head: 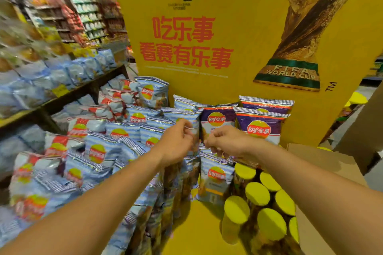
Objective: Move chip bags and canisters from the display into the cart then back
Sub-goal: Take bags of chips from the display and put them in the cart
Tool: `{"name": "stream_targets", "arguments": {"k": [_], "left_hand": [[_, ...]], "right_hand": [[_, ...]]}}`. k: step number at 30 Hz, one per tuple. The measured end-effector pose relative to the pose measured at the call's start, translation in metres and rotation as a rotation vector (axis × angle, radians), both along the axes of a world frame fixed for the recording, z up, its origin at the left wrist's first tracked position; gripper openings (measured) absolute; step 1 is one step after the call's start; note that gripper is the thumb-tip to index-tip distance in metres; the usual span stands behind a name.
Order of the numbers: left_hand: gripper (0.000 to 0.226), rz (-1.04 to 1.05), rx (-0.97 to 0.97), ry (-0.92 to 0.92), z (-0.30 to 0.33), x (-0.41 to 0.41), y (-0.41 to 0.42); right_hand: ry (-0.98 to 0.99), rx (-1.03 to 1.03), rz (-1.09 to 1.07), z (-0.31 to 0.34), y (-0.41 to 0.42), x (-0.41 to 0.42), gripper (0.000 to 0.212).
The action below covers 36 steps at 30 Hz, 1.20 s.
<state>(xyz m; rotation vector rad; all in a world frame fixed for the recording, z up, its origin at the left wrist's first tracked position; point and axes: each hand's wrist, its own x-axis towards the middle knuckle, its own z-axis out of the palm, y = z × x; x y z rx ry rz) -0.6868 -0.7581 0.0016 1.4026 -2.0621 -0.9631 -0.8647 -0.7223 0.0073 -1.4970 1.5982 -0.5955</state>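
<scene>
Blue-striped chip bag (191, 130) stands upright at centre frame, in the middle of the yellow display (207, 234). Left hand (176, 143) has fingers curled onto the bag's left edge, pinching it. Right hand (223, 141) sits just right of the same bag with fingers curled; whether it grips the bag or the packs beneath cannot be told, motion blur at the fingertips.

Purple chip bags (259, 128) stand right of centre, against the yellow backboard (238, 27). A smaller blue bag (215, 178) stands below the right hand. Yellow-lidded canisters (257, 192) cluster at lower right, just beside that bag.

More blue and red-topped chip bags (83, 151) are heaped over the left half of the frame. Backboard carries red characters and a printed trophy (300, 27). Store shelves (62, 47) with blurred goods at upper left.
</scene>
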Motion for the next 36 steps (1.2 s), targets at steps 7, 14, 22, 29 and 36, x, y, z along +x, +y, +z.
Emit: {"name": "stream_targets", "arguments": {"k": [7, 14, 22, 29, 36], "left_hand": [[0.014, 0.213, -0.064, 0.016, 0.036, 0.110, 0.055], [0.017, 0.452, -0.088, 0.002, 0.043, 0.237, 0.142], [0.017, 0.634, 0.019, -0.030, 0.034, 0.371, 0.270], [0.015, 0.771, 0.053, -0.019, 0.029, 0.454, 0.376], [0.017, 0.852, 0.185, -0.084, 0.014, 0.517, 0.473]], "right_hand": [[-0.045, -0.078, 0.233, 0.039, 0.000, 0.103, 0.031], [-0.101, -0.083, 0.496, 0.048, 0.041, 0.241, 0.032], [-0.128, 0.029, 0.784, 0.047, 0.134, 0.379, 0.025], [-0.068, 0.108, 0.962, 0.033, 0.206, 0.478, 0.024], [0.783, 0.198, 1.302, -0.017, 0.249, 0.528, 0.043]]}}
